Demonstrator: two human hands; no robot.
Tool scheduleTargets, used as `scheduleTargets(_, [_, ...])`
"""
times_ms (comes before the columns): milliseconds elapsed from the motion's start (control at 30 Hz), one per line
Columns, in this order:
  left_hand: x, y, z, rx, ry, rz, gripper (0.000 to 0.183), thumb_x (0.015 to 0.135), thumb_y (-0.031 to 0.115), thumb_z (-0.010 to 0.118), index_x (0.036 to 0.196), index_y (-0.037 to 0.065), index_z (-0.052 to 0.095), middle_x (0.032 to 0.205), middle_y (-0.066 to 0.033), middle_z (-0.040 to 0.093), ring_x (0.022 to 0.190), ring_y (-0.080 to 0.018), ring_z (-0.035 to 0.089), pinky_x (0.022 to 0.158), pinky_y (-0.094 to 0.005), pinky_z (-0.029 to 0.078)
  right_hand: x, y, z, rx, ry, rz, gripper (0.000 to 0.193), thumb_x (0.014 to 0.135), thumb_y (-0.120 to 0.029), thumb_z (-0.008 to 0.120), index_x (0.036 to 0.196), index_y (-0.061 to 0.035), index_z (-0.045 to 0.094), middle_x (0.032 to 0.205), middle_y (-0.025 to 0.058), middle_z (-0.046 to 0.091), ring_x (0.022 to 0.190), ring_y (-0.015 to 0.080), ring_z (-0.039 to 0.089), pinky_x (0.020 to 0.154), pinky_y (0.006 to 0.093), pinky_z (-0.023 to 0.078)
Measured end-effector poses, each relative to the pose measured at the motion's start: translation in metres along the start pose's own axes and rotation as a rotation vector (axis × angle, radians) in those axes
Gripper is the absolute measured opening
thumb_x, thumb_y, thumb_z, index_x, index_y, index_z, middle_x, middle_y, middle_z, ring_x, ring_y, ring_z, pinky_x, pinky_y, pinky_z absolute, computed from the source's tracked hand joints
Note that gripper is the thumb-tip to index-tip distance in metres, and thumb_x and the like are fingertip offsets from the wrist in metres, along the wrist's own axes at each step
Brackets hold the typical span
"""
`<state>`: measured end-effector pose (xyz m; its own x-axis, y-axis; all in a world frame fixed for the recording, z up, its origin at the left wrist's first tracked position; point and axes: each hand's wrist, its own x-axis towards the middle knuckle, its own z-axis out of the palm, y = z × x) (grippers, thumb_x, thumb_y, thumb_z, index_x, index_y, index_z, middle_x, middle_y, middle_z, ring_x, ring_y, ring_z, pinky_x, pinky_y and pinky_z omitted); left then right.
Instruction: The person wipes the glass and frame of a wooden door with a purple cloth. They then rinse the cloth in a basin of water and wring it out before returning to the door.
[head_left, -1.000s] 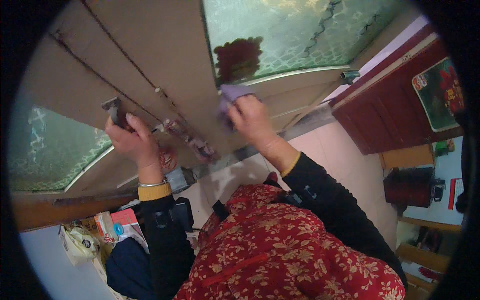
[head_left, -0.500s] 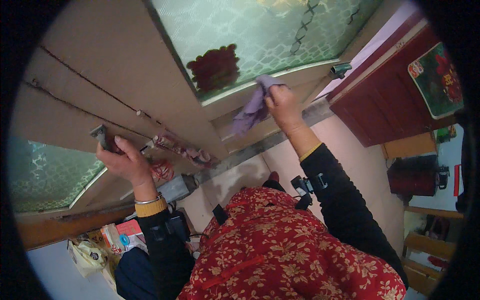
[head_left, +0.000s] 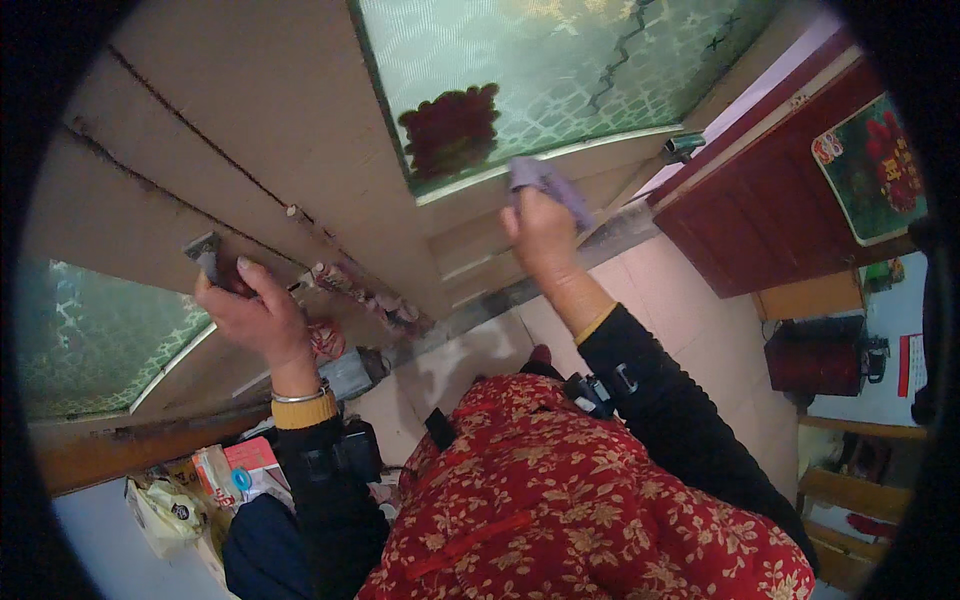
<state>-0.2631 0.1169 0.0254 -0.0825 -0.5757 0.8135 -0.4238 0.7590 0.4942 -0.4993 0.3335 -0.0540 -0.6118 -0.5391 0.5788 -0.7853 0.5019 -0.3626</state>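
A purple cloth (head_left: 562, 190) is bunched in my right hand (head_left: 545, 230), closed around it. The cloth is at the beige door (head_left: 475, 245), just below the frosted glass pane (head_left: 560, 80); I cannot tell how firmly it touches. My left hand (head_left: 262, 315) is wrapped round what looks like a grey metal door handle (head_left: 205, 250) on the left door panel, near a second frosted pane (head_left: 110, 340). Part of that handle is hidden by my fingers. A dark red scalloped patch (head_left: 450, 130) shows on the upper pane.
Another door handle (head_left: 685, 145) projects at the right of the glass. A dark red door (head_left: 760, 180) stands beyond it. A floral-wrapped bar (head_left: 365, 295) and a grey box (head_left: 352, 375) are near my left wrist. Bags (head_left: 165, 515) lie at lower left.
My right hand has moved left with the cloth, which now folds over to the right of my fingers instead of hanging left. My left hand keeps its grip. The view has shifted slightly.
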Motion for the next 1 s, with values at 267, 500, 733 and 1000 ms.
scheduleTargets(267, [0.002, -0.001, 0.000, 0.041, -0.006, 0.039, 0.041, 0.094, 0.027, 0.058, 0.119, -0.004, 0.048, 0.102, -0.0195, 0.057, 0.085, -0.0320, 0.058, 0.073, -0.0386, 0.048, -0.007, -0.077, 0.020, 0.186, -0.071, -0.181, 0.026, 0.076, -0.019, 0.071, 0.088, -0.0055, 0.052, 0.073, 0.0143, 0.061, 0.067, 0.0358, 0.062, 0.061, 0.0473, 0.050])
scheduleTargets(500, [0.003, -0.002, -0.001, 0.056, -0.010, 0.092, 0.041, 0.095, 0.027, 0.058, 0.119, -0.004, 0.047, 0.102, -0.0176, 0.056, 0.084, -0.0283, 0.056, 0.073, -0.0378, 0.049, 0.005, -0.015, 0.009, 0.189, -0.098, -0.174, 0.027, 0.075, -0.016, 0.069, 0.100, -0.0108, 0.060, 0.084, 0.0123, 0.063, 0.076, 0.0337, 0.063, 0.065, 0.0449, 0.052])
scheduleTargets(733, [0.003, -0.003, 0.000, 0.065, 0.014, 0.123, 0.035, 0.094, 0.019, 0.058, 0.120, -0.003, 0.049, 0.094, -0.0122, 0.055, 0.075, -0.0223, 0.053, 0.067, -0.0333, 0.047, 0.023, 0.072, -0.035, 0.154, 0.029, -0.040, 0.040, 0.080, -0.013, 0.066, 0.119, -0.0105, 0.061, 0.096, 0.0181, 0.065, 0.087, 0.0373, 0.064, 0.074, 0.0452, 0.052])
scheduleTargets(1000, [0.002, -0.002, 0.001, 0.086, 0.044, 0.108, 0.035, 0.092, 0.020, 0.059, 0.118, -0.002, 0.049, 0.093, -0.0117, 0.054, 0.076, -0.0219, 0.054, 0.068, -0.0337, 0.046, 0.015, 0.041, -0.019, -0.052, 0.123, 0.181, 0.042, 0.084, -0.015, 0.063, 0.123, -0.0041, 0.054, 0.078, 0.0221, 0.063, 0.070, 0.0410, 0.063, 0.064, 0.0488, 0.050])
